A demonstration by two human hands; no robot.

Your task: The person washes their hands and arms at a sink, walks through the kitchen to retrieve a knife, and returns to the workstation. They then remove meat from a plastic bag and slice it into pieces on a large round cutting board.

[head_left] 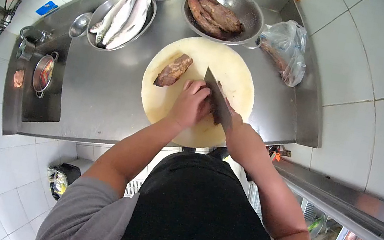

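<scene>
On the round cutting board [163, 107], my right hand [245, 142] is closed around the handle of a broad-bladed knife [218, 97]. Its blade slants up and left across a dark piece of meat [216, 118], mostly hidden by the blade and my fingers. With curled fingers, my left hand [190, 103] presses that meat down, close against the blade's left side. A separate chunk of browned meat [174, 70] lies on the board's upper left, untouched by either hand. Dark reddish bits show just right of the blade.
Behind the board stand a bowl [153, 15] of several silvery fish and a colander [255, 20] of browned meat strips. A plastic bag [294, 48] with meat lies at right. A small metal bowl [80, 24] sits left, near a sink [44, 115] holding a pot [40, 73].
</scene>
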